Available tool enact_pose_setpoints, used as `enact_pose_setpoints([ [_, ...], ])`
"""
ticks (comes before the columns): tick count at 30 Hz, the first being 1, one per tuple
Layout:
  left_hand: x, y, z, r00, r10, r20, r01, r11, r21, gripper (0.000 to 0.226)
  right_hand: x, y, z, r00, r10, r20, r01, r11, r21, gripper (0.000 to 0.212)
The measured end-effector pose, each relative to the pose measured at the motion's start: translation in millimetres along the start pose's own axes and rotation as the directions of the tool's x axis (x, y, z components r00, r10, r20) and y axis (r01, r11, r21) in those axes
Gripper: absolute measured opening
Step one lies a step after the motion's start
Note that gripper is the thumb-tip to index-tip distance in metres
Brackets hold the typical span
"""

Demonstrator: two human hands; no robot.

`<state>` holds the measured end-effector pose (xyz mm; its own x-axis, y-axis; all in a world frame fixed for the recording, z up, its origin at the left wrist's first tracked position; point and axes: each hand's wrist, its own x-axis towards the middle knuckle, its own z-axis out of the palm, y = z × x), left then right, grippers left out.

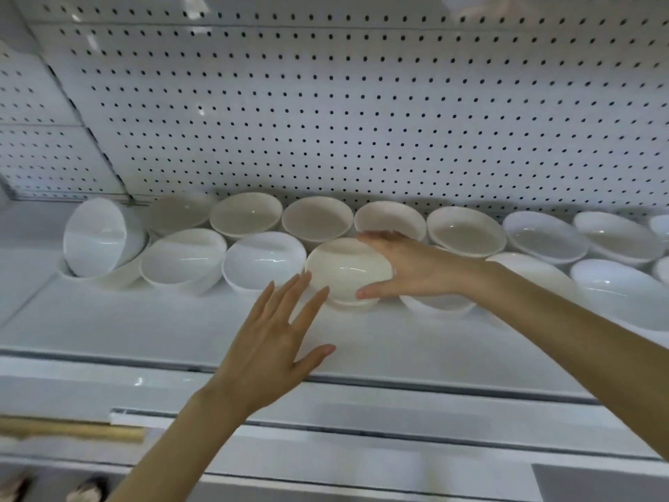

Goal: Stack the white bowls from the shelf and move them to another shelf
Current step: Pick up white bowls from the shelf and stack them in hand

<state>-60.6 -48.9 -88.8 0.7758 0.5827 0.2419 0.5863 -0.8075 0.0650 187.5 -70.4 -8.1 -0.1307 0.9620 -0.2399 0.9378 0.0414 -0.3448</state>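
Here gripping the white bowl (347, 275) from its 3 o'clock with the right hand (416, 266), with the left hand (271, 342) spread empty at its 7 o'clock

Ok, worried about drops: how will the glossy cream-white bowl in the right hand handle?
Probably slippery: the glossy cream-white bowl shows glare. Likely rigid, breakable, looking ceramic. Its rounded side may roll in the right hand.

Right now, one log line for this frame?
step: pick | right hand: grips front-row bowl | left hand: open, beside bowl | other bowls: two rows on shelf
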Motion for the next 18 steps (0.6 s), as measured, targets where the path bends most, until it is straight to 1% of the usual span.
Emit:
enact_pose_setpoints([
  [2,-7,-3,5,1.0,0.009,0.007,-0.009,1.0,0.018,0.069,16,-5,-2,1.0,0.006,0.0,-0.006,1.0,-0.013,0.107],
  [5,-16,-11,6,1.0,-0.007,0.011,0.006,0.999,0.047,0.069,30,-9,1,0.997,0.047,0.056,-0.045,0.998,-0.037,0.1],
  [8,-23,-16,6,1.0,-0.018,0.024,0.016,0.998,0.064,0.069,36,-8,6,0.996,0.056,0.075,-0.052,0.997,-0.053,0.099],
  [10,-25,-18,7,0.999,-0.024,0.024,0.023,0.998,0.058,0.069,37,-9,9,0.995,0.065,0.076,-0.063,0.998,-0.028,0.097],
  [13,-28,-19,9,0.999,-0.029,0.027,0.028,0.999,0.037,0.069,35,-9,9,0.993,0.092,0.068,-0.096,0.994,0.054,0.091],
  [16,-29,-17,8,1.0,-0.02,0.022,0.019,1.0,0.024,0.069,29,-12,9,0.995,0.082,0.061,-0.086,0.994,0.07,0.089],
  [18,-30,-17,6,1.0,-0.019,0.007,0.019,1.0,0.012,0.069,26,-13,11,0.997,0.048,0.064,-0.054,0.994,0.092,0.089],
])
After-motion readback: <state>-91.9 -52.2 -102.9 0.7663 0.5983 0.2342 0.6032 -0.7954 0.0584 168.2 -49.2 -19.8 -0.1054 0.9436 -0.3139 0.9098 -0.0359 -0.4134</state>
